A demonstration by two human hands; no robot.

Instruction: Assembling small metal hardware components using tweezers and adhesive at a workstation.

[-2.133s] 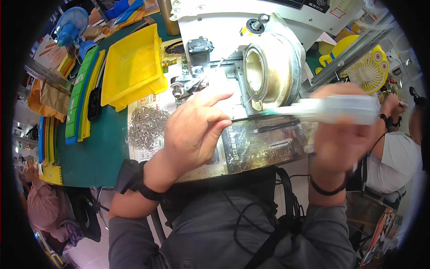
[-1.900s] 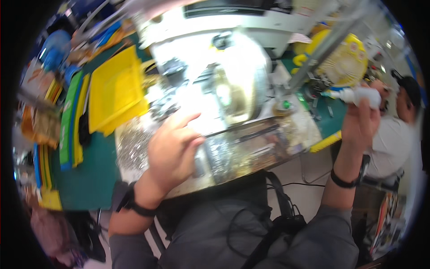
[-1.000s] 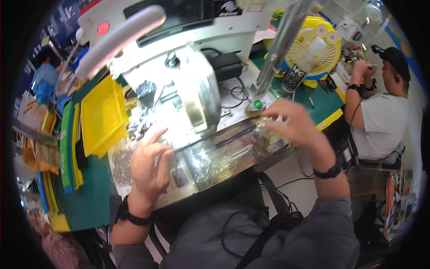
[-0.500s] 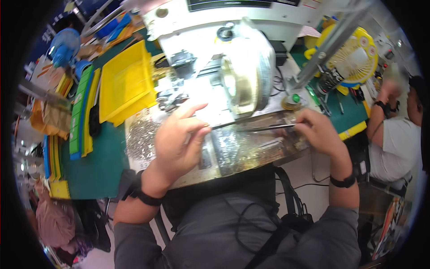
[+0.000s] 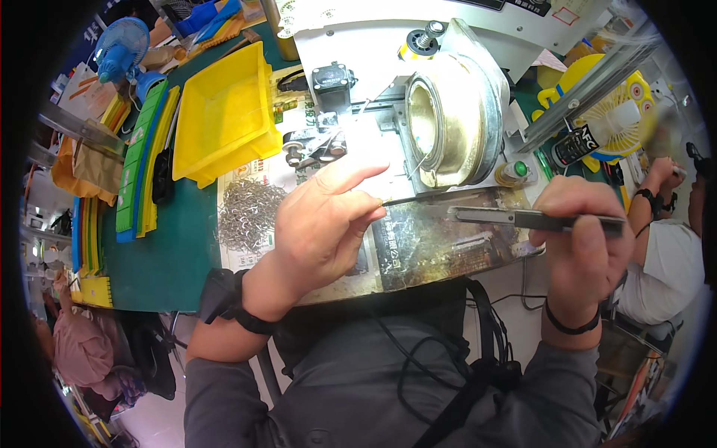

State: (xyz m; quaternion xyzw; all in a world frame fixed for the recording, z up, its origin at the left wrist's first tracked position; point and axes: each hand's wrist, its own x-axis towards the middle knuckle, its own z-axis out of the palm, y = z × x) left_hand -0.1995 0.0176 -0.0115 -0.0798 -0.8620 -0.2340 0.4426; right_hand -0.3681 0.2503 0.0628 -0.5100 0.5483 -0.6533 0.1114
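One black-handled utility knife (image 5: 534, 219) sat gripped in the right hand (image 5: 586, 243) above the stained surface (image 5: 448, 257), while the left hand (image 5: 317, 224) narrowly pinched a tiny piece (image 5: 382, 202), unidentifiable, near heaped metal bits (image 5: 248, 215).

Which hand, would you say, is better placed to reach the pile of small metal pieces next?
Probably the left hand: it is beside the metal pile, though whether it pinches anything is unclear. The right hand is farther away and holds a slim metal tool.

The slim tool (image 5: 534, 219) looks metallic in front, the tray (image 5: 224, 112) smooth plastic.
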